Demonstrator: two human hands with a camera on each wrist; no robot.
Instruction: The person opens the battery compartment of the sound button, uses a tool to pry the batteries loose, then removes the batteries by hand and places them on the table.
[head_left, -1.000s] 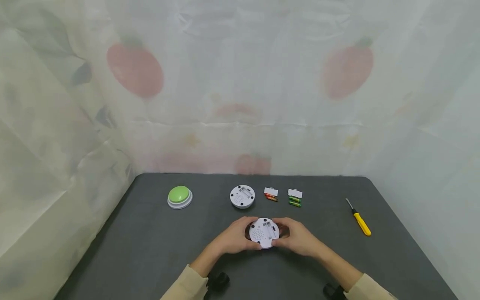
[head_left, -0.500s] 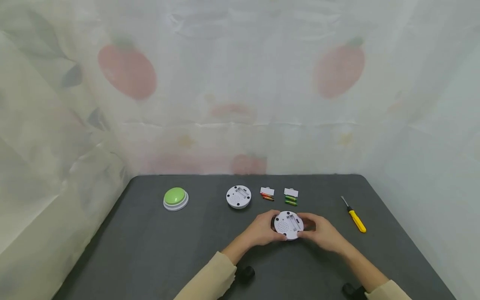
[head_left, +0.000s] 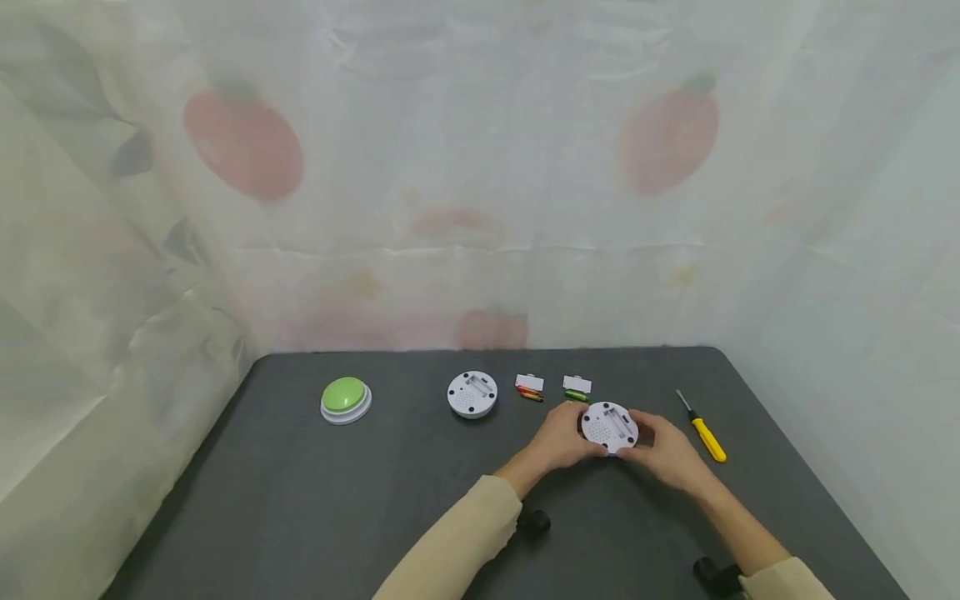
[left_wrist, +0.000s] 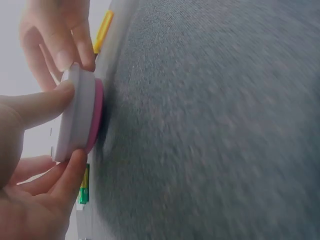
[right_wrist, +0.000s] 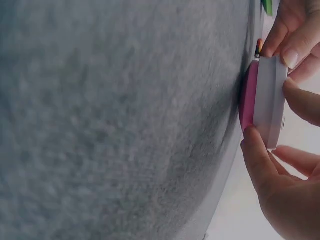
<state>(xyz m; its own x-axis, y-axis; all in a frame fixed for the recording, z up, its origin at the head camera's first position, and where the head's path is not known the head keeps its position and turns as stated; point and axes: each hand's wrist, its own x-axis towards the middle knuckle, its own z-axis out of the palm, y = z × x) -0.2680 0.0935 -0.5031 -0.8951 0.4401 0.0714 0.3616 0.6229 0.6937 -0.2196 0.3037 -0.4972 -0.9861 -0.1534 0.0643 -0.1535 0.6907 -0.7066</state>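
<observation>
We look across a dark grey table (head_left: 300, 500), speckled in the wrist views, its far corners rounded. A pale sheet (head_left: 480, 158) stands behind it, creased and printed with faded red fruit; more pale walling closes both sides. Over the table's right half is the disc (head_left: 610, 427) — white back up, pink side down — and whether it touches the surface we cannot tell. The left hand (head_left: 560, 437) and right hand (head_left: 666, 450) pinch its rim from opposite sides, fingers and thumbs parted by its thickness. We also see a second disc (head_left: 472, 394), a green button (head_left: 344, 397), orange batteries (head_left: 532, 395), green batteries (head_left: 577, 396) and a screwdriver (head_left: 707, 437).
</observation>
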